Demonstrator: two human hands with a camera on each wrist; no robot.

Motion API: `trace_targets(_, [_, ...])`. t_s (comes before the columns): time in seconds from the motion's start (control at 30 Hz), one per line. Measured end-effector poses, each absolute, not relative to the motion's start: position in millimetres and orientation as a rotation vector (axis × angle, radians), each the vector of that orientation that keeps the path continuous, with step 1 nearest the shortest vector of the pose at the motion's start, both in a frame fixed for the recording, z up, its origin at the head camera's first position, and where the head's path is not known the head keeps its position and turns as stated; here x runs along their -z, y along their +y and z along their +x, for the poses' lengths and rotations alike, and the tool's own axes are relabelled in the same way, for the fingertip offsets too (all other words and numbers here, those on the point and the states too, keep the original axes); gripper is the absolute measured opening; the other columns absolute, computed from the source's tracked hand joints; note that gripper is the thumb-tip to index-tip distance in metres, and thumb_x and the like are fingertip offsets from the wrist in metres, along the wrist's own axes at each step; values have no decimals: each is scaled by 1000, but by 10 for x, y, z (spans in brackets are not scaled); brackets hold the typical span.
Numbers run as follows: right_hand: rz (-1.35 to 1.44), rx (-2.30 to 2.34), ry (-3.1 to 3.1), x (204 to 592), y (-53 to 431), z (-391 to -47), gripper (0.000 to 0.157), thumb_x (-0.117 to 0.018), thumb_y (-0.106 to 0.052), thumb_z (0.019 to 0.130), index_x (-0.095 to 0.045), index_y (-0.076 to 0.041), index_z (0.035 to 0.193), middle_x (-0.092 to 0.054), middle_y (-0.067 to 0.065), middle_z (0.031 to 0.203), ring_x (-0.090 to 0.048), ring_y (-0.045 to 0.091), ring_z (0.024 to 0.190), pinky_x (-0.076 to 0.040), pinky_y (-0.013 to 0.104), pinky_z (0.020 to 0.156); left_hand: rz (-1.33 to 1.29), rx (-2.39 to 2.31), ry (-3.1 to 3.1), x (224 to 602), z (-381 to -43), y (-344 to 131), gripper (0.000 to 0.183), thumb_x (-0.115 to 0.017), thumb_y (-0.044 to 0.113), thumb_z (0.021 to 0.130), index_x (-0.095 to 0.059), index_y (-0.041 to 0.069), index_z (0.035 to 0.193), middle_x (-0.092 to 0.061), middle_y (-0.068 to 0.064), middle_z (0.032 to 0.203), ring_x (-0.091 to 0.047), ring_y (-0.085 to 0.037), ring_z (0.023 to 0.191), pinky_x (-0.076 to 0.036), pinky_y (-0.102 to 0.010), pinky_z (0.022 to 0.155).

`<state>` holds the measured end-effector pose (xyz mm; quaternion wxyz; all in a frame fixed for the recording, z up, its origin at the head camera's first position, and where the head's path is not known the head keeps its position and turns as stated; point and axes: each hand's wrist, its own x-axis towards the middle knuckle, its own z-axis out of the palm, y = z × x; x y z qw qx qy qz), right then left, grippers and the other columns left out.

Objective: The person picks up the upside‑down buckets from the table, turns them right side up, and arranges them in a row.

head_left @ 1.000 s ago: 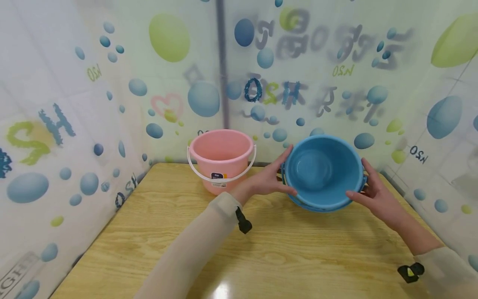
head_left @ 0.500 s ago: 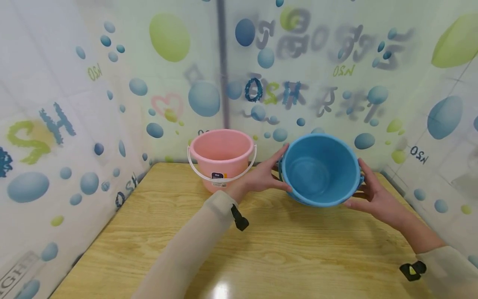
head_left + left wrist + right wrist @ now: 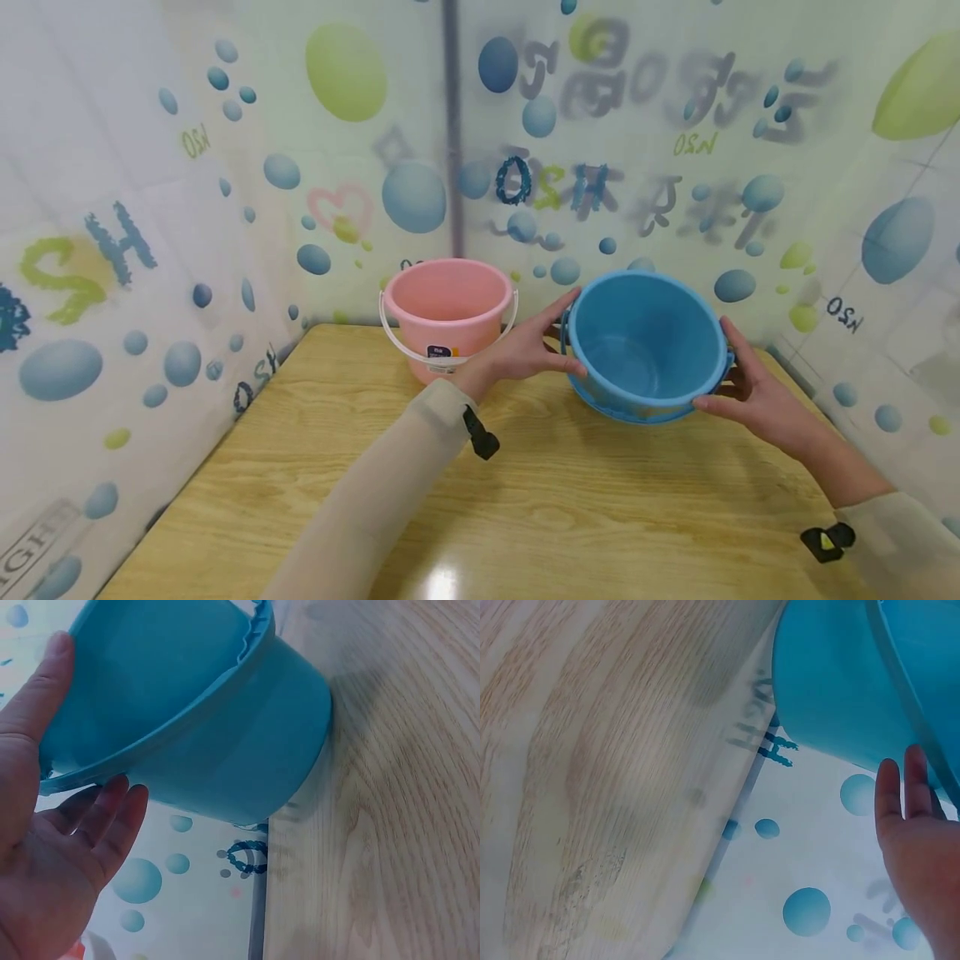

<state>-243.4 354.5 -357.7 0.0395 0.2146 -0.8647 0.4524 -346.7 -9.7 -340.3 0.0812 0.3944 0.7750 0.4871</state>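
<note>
A blue bucket (image 3: 637, 350) is held mouth tilted toward me at the right of the table in the head view. My left hand (image 3: 525, 346) grips the left side of its rim, thumb over the front. On the opposite side, my right hand (image 3: 765, 408) holds the rim with the thumb low at the front. The blue handle (image 3: 630, 415) hangs beneath the front rim. In the left wrist view the fingers curl under the bucket's rim (image 3: 187, 712). The right wrist view catches fingers against the bucket's outer wall (image 3: 840, 690).
A pink bucket (image 3: 446, 329) with a white handle (image 3: 390, 333) stands upright at the back of the wooden table (image 3: 540, 517), left of the blue one. Patterned sheets (image 3: 330, 250) enclose the table's back and sides.
The blue bucket has tilted back and forth slightly between both hands and shifted a little left since a second ago. Its handle has come into sight below the rim since half a second ago.
</note>
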Motion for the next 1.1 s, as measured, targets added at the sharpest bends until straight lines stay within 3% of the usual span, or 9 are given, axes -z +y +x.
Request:
trace_targets(0.23, [641,-1423,-2635,3572,3570,-2481,98,-60,-7,102,10,-39,162,-15,27,164,-53,-1,118,-58,24,81,1120,-1433,2380,3414,-3501,-78,99,-79,46,87,-8,60,155,-41,-2,159,-54,-26,134,-57,-41,94])
trace_targets(0.37, [593,-1364,-2638,3562,3589,-2530,93,-59,-10,103,7,-36,163,-15,24,166,-52,28,129,-55,18,82,1088,-1493,2317,3424,-3516,-32,94,-75,47,91,-8,60,155,-35,-2,164,-47,-29,141,-53,-47,100])
trace_targets(0.47, [550,-1375,-2634,3556,3609,-2562,91,-58,-13,105,8,-34,163,-8,22,169,-38,56,138,-51,11,83,1056,-1529,2263,3446,-3530,24,90,-71,47,94,-6,61,154,-37,-3,164,-47,-25,141,-52,-46,101])
trace_targets(0.57, [500,-1406,-2642,3550,3633,-2583,89,-55,-17,106,10,-35,163,-1,21,171,-25,65,141,-46,6,83,1005,-1551,2232,3473,-3547,79,87,-69,51,94,-5,64,152,-39,-4,162,-50,-21,137,-53,-47,100])
trace_targets(0.73, [449,-1387,-2677,3547,3653,-2621,85,-51,-25,108,13,-39,161,-8,23,170,-31,55,145,-46,8,84,924,-1557,2239,3508,-3591,156,83,-64,57,95,-5,64,153,-39,-4,162,-52,-19,135,-56,-42,96])
trace_targets(0.87, [492,-1421,-2651,3568,3652,-2677,81,-48,-27,109,13,-35,162,-16,31,165,-56,12,132,-49,9,87,883,-1586,2241,3537,-3638,210,83,-63,56,96,-6,59,156,-41,-5,161,-53,-22,136,-58,-37,93])
trace_targets(0.97, [531,-1472,-2619,3603,3660,-2733,78,-45,-27,110,12,-32,163,-21,36,161,-53,-10,117,-50,11,88,862,-1624,2222,3575,-3667,249,83,-64,53,97,-7,56,158,-42,-9,160,-52,-23,137,-58,-37,92])
trace_targets(1.03, [538,-1491,-2616,3625,3668,-2762,75,-42,-27,111,12,-33,163,-21,38,160,-55,-2,122,-50,12,88,844,-1650,2208,3604,-3681,273,83,-64,53,97,-8,55,158,-44,-10,158,-52,-24,137,-58,-38,91])
trace_targets(1.1, [517,-1508,-2617,3643,3674,-2785,73,-40,-29,111,10,-36,163,-19,36,162,-54,16,133,-50,12,89,836,-1666,2199,3629,-3694,292,83,-63,55,96,-9,54,158,-42,-11,159,-51,-25,138,-58,-40,92])
